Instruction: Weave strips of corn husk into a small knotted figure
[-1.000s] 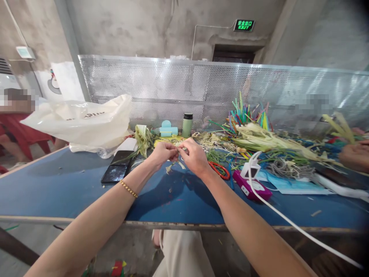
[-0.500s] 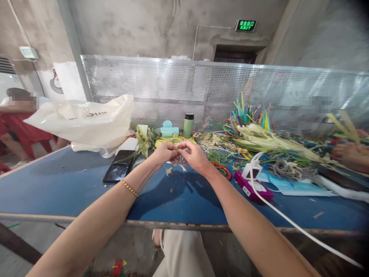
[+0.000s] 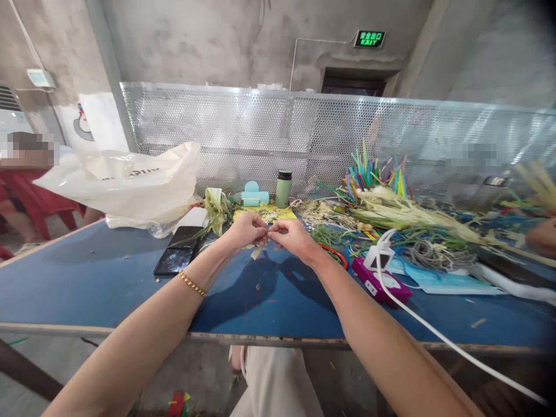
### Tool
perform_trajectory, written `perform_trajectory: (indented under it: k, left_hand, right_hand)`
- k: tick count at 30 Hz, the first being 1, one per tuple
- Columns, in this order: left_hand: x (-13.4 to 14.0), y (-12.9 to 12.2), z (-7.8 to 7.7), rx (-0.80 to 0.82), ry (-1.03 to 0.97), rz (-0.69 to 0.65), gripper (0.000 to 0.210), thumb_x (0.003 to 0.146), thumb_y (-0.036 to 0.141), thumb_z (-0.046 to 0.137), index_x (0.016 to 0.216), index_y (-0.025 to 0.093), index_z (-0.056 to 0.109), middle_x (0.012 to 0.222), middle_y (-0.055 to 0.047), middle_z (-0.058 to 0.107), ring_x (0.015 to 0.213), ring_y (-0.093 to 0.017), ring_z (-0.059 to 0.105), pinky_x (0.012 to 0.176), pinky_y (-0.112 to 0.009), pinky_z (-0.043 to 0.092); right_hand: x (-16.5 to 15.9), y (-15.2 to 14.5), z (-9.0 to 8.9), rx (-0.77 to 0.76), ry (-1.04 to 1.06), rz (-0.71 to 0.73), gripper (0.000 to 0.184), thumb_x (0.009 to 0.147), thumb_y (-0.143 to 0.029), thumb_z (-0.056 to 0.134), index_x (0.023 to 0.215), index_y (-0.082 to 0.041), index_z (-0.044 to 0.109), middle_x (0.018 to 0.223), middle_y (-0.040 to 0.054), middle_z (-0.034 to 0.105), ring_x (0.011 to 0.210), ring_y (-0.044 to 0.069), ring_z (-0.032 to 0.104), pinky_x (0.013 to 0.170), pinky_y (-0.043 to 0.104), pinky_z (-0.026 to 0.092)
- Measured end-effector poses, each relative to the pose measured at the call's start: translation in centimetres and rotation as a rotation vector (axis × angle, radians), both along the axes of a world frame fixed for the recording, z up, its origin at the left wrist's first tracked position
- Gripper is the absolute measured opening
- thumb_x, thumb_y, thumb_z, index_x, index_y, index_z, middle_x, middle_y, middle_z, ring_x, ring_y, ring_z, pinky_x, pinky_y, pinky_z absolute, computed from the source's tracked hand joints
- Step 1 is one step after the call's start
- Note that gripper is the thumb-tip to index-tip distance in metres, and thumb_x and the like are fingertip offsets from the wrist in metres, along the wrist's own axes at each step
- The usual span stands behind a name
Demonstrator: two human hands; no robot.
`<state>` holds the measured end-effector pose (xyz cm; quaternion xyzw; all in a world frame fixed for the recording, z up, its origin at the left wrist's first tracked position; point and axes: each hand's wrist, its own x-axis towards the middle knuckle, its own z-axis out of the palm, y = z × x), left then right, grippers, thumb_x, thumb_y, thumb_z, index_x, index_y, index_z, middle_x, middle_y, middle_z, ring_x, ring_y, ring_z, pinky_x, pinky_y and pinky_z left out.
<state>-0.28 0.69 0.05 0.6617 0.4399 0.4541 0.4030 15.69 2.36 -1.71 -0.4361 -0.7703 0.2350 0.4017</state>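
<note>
My left hand [image 3: 247,229] and my right hand [image 3: 290,236] meet fingertip to fingertip above the blue table [image 3: 260,313]. Both are closed in a pinch, and what lies between the fingers is too small and hidden to name. A pale, husk-like scrap [image 3: 256,253] shows just under my left fingers. Behind the hands a yellow sheet [image 3: 284,213] carries small dry bits. To the left of my left hand are a black phone [image 3: 171,260] and a bunch of dried corn husk [image 3: 216,209].
A white plastic bag [image 3: 130,179] stands at the left. On the right are a purple box [image 3: 382,281] with a charger and white cable, green and grey cords [image 3: 436,255], husks [image 3: 391,208] and a blue mask [image 3: 456,281]. A green bottle [image 3: 284,190] stands behind; another person's hand [image 3: 542,237] works far right.
My hands have drawn slightly lower and their fingertips have come closer together. The pale scrap beneath them shows less. The other person's hand at the far right has moved right.
</note>
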Motion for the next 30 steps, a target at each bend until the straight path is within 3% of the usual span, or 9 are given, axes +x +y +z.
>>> perform_trajectory:
  k: [8,16,24,30]
  left_hand:
    - [0.08,0.05,-0.03,0.015,-0.005,-0.026,0.016,0.073,0.0,0.059,0.064,0.012,0.055,0.048,0.002,0.06,0.036,-0.005,0.048,0.038,-0.016,0.032]
    - [0.27,-0.28,-0.26,-0.042,-0.069,0.066,0.03,0.071,-0.001,0.063,0.082,0.019,0.042,0.046,0.006,0.059,0.034,-0.008,0.047,0.038,-0.017,0.028]
    - [0.18,0.09,-0.3,0.017,-0.032,0.048,0.02,0.073,-0.001,0.065,0.074,0.014,0.051,0.046,0.005,0.057,0.035,-0.006,0.048,0.039,-0.017,0.033]
    - [0.31,0.13,-0.45,0.016,-0.022,0.024,0.014,0.074,0.0,0.062,0.077,0.012,0.057,0.047,0.004,0.058,0.039,-0.008,0.051,0.042,-0.018,0.038]
  right_hand:
    - [-0.41,-0.13,-0.18,0.073,0.032,-0.061,0.01,0.069,-0.024,0.06,0.066,-0.016,0.065,0.054,-0.0022,0.059,0.048,0.01,0.05,0.046,0.021,0.035]
    - [-0.66,-0.98,0.22,0.0,0.035,-0.054,0.011,0.07,-0.024,0.057,0.064,-0.016,0.062,0.053,-0.0019,0.058,0.047,0.011,0.051,0.047,0.022,0.036]
    - [-0.36,-0.2,-0.31,-0.006,0.031,-0.012,0.014,0.075,-0.027,0.062,0.073,-0.015,0.068,0.059,0.0007,0.065,0.046,0.01,0.052,0.046,0.022,0.038]
    - [-0.46,-0.4,0.13,0.152,-0.064,-0.055,0.01,0.073,-0.018,0.062,0.068,-0.016,0.07,0.057,0.0004,0.064,0.053,0.012,0.054,0.053,0.022,0.038]
